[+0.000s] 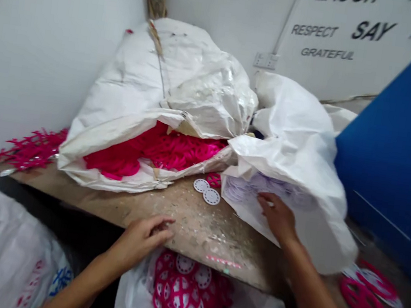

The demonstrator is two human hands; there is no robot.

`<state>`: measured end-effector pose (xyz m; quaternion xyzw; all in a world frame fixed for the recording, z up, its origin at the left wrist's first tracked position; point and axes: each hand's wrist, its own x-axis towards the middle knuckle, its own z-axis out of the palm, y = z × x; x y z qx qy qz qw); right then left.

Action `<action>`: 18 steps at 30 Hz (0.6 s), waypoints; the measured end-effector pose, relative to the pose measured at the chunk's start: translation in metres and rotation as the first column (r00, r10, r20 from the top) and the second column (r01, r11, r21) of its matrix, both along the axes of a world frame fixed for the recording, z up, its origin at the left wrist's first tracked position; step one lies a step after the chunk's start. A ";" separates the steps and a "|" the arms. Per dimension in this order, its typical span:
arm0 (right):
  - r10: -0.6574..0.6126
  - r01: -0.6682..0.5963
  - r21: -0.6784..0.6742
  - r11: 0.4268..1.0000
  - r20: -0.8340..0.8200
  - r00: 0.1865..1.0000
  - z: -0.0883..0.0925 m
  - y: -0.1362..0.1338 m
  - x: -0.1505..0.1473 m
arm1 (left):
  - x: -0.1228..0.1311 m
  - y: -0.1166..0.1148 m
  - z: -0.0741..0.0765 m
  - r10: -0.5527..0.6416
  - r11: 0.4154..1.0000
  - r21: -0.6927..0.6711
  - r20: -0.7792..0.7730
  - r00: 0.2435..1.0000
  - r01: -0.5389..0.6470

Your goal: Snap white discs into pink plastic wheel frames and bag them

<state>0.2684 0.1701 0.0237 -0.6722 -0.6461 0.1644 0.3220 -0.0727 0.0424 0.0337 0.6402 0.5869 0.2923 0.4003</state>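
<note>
My right hand (279, 216) reaches into the mouth of a white sack (282, 154) on the right of the table. Its fingers are apart, near a pile of thin white discs (239, 188) inside, and nothing shows in them. My left hand (150, 232) hovers over the table's front edge, fingers loosely bent and apart, holding nothing. Between the sacks lie two white slotted discs (211, 196) and a pink openwork disc (213, 179). Below the edge, an open white bag (132, 296) holds many pink openwork pieces with white discs (186, 294).
A large white sack (124, 81) of pink pieces (167, 151) lies open at the back. Pink branching pieces (34, 148) sit at the table's left end. Another filled bag (19, 250) stands lower left. A blue panel (403, 136) and loose pink pieces (364, 304) are at right.
</note>
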 end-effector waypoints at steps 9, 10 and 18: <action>0.022 -0.003 -0.057 0.998 0.327 0.945 -0.038 0.084 0.048 | -0.069 0.148 0.008 0.484 0.812 0.515 -0.333 0.809 -0.274; 0.013 0.013 -0.075 0.997 0.337 0.941 -0.040 0.088 0.051 | -0.072 0.159 0.003 0.493 0.811 0.518 -0.352 0.796 -0.273; -0.134 0.144 -0.029 0.989 0.226 0.965 -0.026 0.046 0.048 | -0.069 0.154 -0.014 0.462 0.802 0.577 -0.440 0.770 -0.152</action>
